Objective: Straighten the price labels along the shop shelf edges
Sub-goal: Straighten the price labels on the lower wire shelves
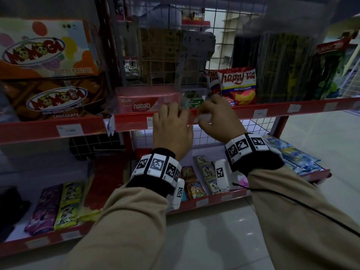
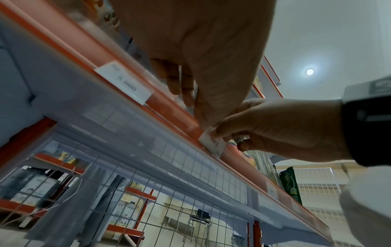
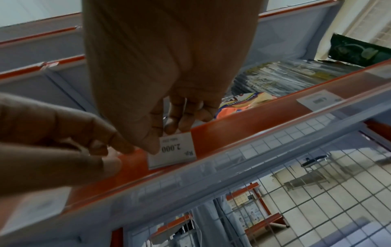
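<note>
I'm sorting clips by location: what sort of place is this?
Most likely a small shop: red shelves with price labels along their edges, stocked with snack packs such as a tortilla chips bag and a wafer pack.

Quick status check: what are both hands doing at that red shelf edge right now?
Right hand pinching white 2.000 price label, tilted on red shelf rail. Left hand flat on rail beside it. Nothing blocking.

wafer pack (image 1: 148, 102) left of chips bag (image 1: 238, 85)

Right hand (image 1: 218, 117) pinches price label (image 1: 203, 118) at shelf edge (image 1: 272, 111).
</note>
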Demonstrator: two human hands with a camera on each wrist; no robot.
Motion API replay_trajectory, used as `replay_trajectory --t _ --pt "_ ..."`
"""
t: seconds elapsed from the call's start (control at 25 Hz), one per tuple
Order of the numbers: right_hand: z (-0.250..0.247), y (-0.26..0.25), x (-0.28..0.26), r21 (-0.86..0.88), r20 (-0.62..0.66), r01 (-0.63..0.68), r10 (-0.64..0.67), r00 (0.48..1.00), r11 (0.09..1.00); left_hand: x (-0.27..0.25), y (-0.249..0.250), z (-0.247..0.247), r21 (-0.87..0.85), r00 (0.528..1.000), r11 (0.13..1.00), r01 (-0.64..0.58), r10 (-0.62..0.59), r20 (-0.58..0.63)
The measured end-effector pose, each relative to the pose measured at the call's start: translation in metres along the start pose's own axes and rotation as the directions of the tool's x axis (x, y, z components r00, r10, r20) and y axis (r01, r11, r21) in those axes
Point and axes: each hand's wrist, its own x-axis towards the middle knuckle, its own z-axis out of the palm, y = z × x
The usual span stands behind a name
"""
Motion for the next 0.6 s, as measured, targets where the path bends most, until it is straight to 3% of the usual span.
replay_trajectory --t 0.2,0.28,0.4,0.52,0.6 --pt "-0.007 -0.001 0.002 0.401 -0.092 -0.079 0.126 0.988 0.913 0.002 -0.002 0.001 -0.097 0.999 0.995 0.02 -0.023 -0.027" --pt "-0.007 -0.004 0.0 0.58 -0.138 -0.091 0.208 0.968 0.809 0.003 -0.003 0.001 -0.147 0.998 0.989 0.032 -0.039 -0.044" --pt "-0.004 -0.011 -0.001 0.789 -0.057 -0.124 0.272 0.96 0.602 0.006 -0.003 0.001 -0.216 0.996 0.974 0.069 -0.08 -0.044" --pt "0.001 -0.016 -0.002 0.786 0.0 -0.147 0.238 0.971 0.601 0.008 -0.003 0.002 -0.279 0.99 0.955 0.105 -0.128 -0.064" --pt "0.001 -0.015 -0.003 0.732 -0.014 -0.128 0.203 0.979 0.67 0.007 -0.002 0.002 -0.272 0.988 0.956 0.111 -0.135 -0.073"
